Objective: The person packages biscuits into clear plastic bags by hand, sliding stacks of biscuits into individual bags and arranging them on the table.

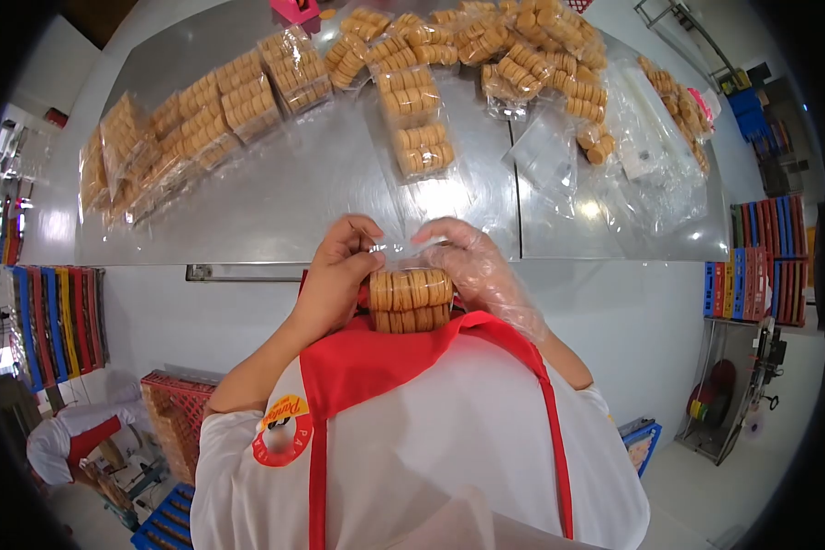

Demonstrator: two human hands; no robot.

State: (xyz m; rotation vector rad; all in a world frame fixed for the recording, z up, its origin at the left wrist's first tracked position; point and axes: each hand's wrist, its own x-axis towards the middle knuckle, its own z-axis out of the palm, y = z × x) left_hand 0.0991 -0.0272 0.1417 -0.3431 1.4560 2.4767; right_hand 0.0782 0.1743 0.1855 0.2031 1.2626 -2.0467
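Observation:
Close to my body, a clear plastic bag of round golden cookies (411, 291) is held upright against the red apron, its cookies stacked in rows. My left hand (346, 255) is bare, with thumb and fingers pinching the left side of the bag's loose clear top. On the other side, my right hand (467, 261) wears a thin clear plastic glove, and its curled fingers grip the right side of that top. Just beyond my hands, more bagged cookies (422, 147) lie on the steel table (293, 202).
Packed cookie bags (215, 110) stand in a row at the table's left. A heap of cookies (532, 55) lies at the back, beside empty clear bags (646, 137). Stacked colored crates (60, 321) flank both sides. Another person (87, 435) bends at lower left.

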